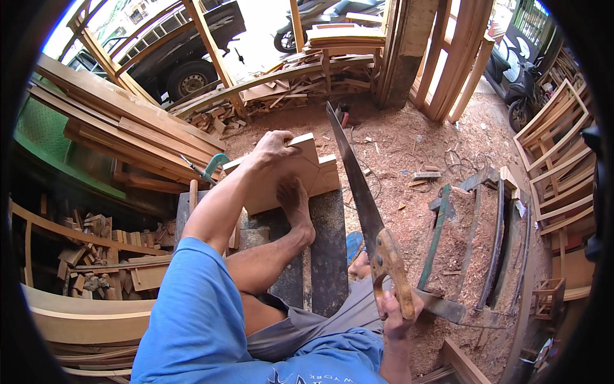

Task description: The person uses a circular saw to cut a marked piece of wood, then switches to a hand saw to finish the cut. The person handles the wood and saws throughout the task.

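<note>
My left hand [276, 147] grips the top of a pale wooden block [308, 171] that lies on a dark bench [327, 249]. My bare foot [295, 203] presses down on the same block. My right hand [395, 313] is closed on the wooden handle of a hand saw [358, 189]. The saw's long blade runs up and away, just right of the block, its tip near the block's far end. The blade stands apart from the wood.
Sawdust covers the floor [409, 153]. Stacked planks [121, 128] lie at left, offcuts [96, 256] lower left, wooden frames [550, 147] at right. A sawdust-filled trough [460, 243] sits beside the bench. Parked motorbikes and a car stand beyond.
</note>
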A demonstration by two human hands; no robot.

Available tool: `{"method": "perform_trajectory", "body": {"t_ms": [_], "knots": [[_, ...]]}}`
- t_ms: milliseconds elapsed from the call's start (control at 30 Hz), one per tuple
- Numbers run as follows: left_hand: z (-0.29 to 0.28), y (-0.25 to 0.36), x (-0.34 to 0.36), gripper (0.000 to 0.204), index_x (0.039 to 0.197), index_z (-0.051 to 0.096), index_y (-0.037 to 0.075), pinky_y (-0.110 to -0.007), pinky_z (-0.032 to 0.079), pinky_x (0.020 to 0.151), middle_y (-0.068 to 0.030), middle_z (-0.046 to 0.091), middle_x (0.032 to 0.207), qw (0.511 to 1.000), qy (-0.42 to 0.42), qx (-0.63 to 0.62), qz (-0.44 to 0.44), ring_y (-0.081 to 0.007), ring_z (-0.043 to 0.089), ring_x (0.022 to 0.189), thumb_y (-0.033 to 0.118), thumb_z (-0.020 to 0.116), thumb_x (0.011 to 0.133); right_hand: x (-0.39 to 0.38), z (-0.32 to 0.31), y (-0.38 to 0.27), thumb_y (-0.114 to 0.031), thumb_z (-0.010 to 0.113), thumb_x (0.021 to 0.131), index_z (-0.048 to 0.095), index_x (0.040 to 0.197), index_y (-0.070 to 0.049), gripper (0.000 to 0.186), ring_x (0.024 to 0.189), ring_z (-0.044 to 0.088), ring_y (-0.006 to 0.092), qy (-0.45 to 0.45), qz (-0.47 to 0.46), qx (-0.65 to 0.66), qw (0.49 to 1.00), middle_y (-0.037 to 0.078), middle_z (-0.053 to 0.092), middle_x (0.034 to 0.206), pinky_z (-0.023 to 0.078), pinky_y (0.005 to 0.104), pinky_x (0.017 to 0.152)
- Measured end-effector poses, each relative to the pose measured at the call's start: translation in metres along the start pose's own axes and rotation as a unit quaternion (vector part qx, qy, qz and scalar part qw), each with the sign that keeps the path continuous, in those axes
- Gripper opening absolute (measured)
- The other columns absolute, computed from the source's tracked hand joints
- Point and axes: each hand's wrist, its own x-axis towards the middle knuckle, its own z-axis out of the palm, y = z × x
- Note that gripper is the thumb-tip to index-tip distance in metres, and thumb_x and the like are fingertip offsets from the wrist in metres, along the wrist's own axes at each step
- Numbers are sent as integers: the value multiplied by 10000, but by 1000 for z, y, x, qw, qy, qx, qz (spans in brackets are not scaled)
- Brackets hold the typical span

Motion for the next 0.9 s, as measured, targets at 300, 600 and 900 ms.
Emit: {"method": "perform_trajectory", "body": {"t_ms": [300,600,900], "knots": [[6,12,10,335,1052,723,1,-342,542,744,-119,727,876,995,7,-85,41,-191,687,807,231,781,816,4,8,-23,-105,696,821,566,689,-6,210,427,518,272,-12,-141,-216,966,114,510,540,393,351,455],[11,-4,19,278,1080,748,40,-360,542,854,-151,713,1055,993,64,-64,70,-256,696,993,220,757,868,-43,-59,-41,-153,710,774,539,660,-29,240,443,520,295,-25,-130,-374,918,112,494,527,397,374,481],[9,0,27,349,1113,758,151,-382,538,895,-128,726,1145,991,2,-110,-72,-272,697,1041,336,792,819,-60,-63,-41,-143,701,768,523,647,-25,246,450,510,268,-1,-137,-404,905,109,492,533,380,376,484]]}}
